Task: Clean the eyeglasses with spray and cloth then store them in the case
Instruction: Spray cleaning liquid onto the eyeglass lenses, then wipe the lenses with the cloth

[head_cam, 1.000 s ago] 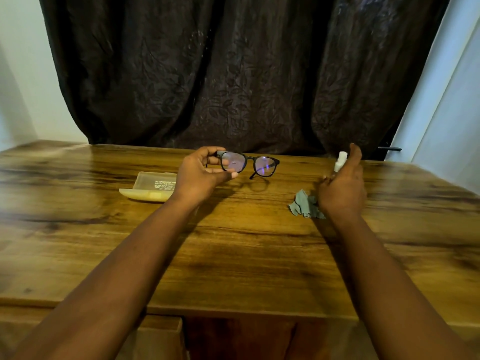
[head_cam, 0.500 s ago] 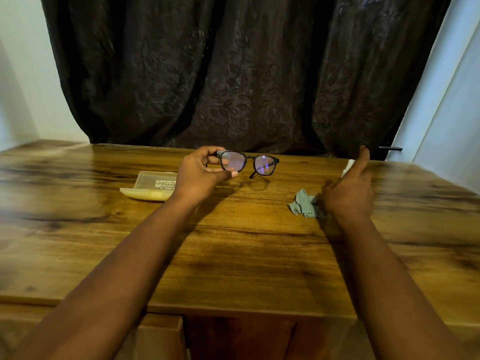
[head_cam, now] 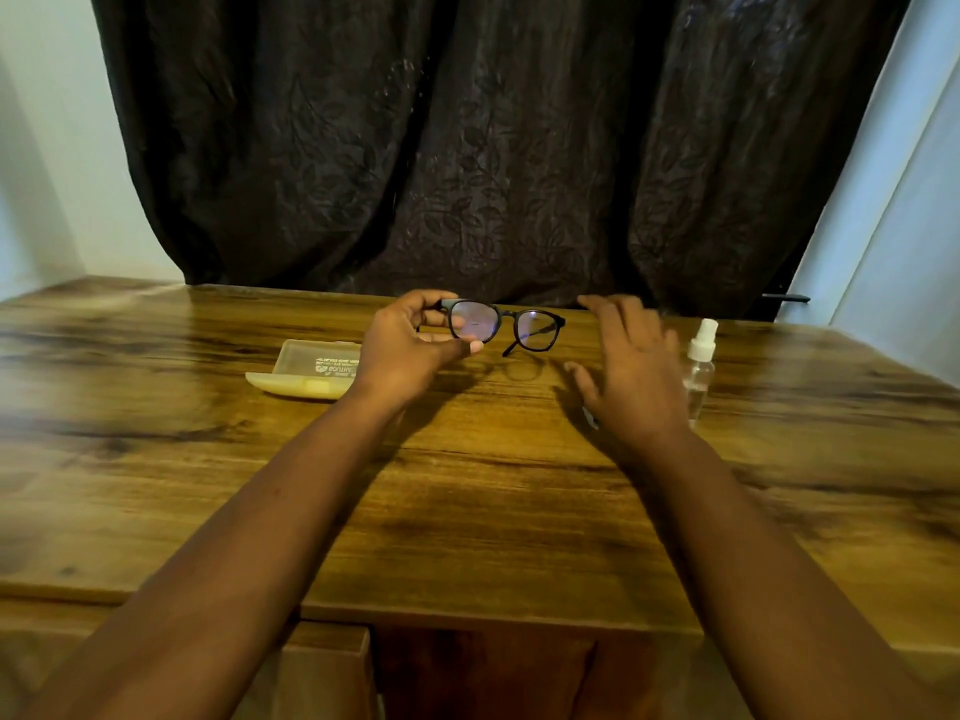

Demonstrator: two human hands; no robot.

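Note:
My left hand [head_cam: 410, 350] pinches the left end of the black-framed eyeglasses [head_cam: 506, 330] and holds them above the wooden table [head_cam: 467, 511], lenses facing me. My right hand [head_cam: 631, 374] hovers just right of the glasses, palm down, fingers spread, holding nothing. It covers the spot where the grey-green cloth lay; only a sliver shows at its lower left edge. A small clear spray bottle [head_cam: 698, 368] with a white nozzle stands upright on the table, right beside my right hand. The open yellowish eyeglass case [head_cam: 306, 367] lies on the table left of my left hand.
A dark patterned curtain [head_cam: 493, 148] hangs behind the table's far edge. Pale walls stand at both sides. The table's near edge runs below my forearms, with a lower wooden surface at the bottom left.
My right hand has set the spray bottle down upright on the table, let go of it and moved left over the cloth, fingers spread. My left hand holds the glasses steady.

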